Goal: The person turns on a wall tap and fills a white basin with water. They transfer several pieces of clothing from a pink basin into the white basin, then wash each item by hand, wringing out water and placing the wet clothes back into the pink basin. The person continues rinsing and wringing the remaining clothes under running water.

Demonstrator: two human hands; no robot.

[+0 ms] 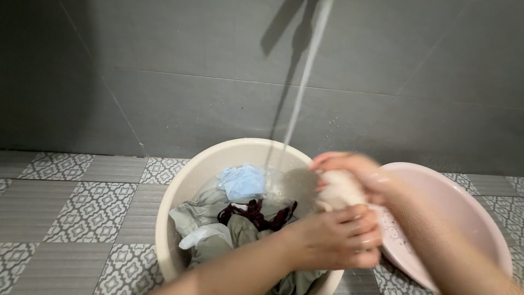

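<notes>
View from the head camera: 2 hands wring a white cloth (pixel 339 189) over the right rim of a cream basin (pixel 180 188). The left hand (pixel 338 237) is clenched around the cloth's lower part; the right hand (pixel 357 172) grips its upper part — both blurred. A stream of water (pixel 303 82) falls into the basin beside the cloth. Inside lie soaked garments — a light blue piece (pixel 243 181), grey-green fabric (pixel 199 210) and a dark red item (pixel 256 213). A pink basin (pixel 464 213) sits tilted just right, on the patterned tile floor (pixel 82 207).
</notes>
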